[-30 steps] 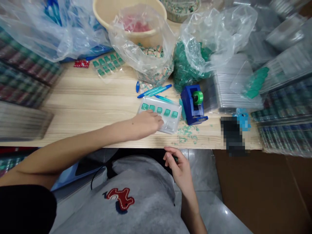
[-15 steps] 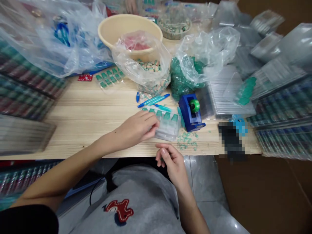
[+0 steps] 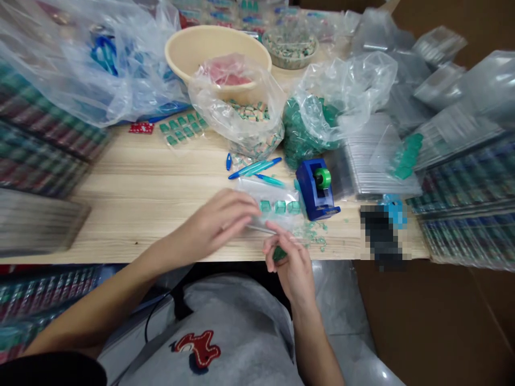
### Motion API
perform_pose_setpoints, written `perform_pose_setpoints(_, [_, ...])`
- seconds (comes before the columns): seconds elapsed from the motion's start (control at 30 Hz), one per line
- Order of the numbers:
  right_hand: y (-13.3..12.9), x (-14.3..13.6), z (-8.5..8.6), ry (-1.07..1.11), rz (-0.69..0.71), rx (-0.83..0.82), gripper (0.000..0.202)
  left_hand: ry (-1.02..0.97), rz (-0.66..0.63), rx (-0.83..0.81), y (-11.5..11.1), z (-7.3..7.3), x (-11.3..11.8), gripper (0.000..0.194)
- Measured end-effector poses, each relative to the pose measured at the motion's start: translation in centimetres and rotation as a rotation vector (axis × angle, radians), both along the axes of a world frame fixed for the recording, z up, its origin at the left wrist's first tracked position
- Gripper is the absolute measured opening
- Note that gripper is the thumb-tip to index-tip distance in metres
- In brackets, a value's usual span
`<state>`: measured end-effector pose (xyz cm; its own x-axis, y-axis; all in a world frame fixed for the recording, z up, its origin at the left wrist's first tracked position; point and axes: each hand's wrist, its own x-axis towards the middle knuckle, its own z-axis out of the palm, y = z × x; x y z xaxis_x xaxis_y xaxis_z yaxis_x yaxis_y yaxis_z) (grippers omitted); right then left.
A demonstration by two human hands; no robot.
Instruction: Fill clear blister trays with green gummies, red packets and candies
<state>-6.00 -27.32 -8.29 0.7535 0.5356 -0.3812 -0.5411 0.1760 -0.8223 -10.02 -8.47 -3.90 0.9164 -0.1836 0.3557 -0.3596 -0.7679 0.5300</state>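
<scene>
My left hand (image 3: 219, 222) is blurred, fingers stretched out at the left side of a clear plastic case (image 3: 273, 194), with nothing visible in them. A row of green pieces (image 3: 280, 207) shows in the case, its left end hidden by that hand. Just below the case, my right hand (image 3: 292, 262) has its fingers curled round a dark green piece (image 3: 278, 253). Small green bits (image 3: 317, 236) lie scattered right of the case. Blue pens (image 3: 253, 168) rest above it, and a blue tape dispenser (image 3: 317, 188) stands to its right.
Behind are a cream basin (image 3: 177, 51), a bag of pale and green pieces (image 3: 253, 128) and a bag of green pieces (image 3: 300, 131). Clear cases (image 3: 380, 155) are stacked at the right. Packed cases (image 3: 36, 134) rise at the left. A pixelated dark object (image 3: 382, 233) lies near the front edge.
My left hand's fingers have straightened beside the case. The green row sits lower, with clear plastic above it. Green now shows in my right hand. The other person's hand at the top is gone.
</scene>
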Motion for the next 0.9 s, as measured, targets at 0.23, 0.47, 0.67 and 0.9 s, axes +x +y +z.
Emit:
perform_pose_setpoints(0.23, [-1.0, -0.1, 3.2, 0.050, 0.061, 0.062, 0.035, 0.378, -0.021, -0.259, 3.5, -0.3, 0.8, 0.031])
perform_pose_setpoints(0.47, [-1.4, -0.6, 5.3, 0.048, 0.207, 0.143, 0.037, 0.564, -0.065, -0.346, 3.6, 1.6, 1.7, 0.045])
perform_pose_setpoints(0.67, [-1.5, -1.3, 5.5, 0.019, 0.259, 0.170, 0.037, 0.661, -0.138, -0.374, 3.4, 2.4, 1.5, 0.062])
perform_pose_setpoints(0.9, [-1.8, -1.7, 5.6, 0.032, 0.288, 0.213, 0.036, 0.673, -0.133, -0.413, 3.3, 2.5, 1.4, 0.057])
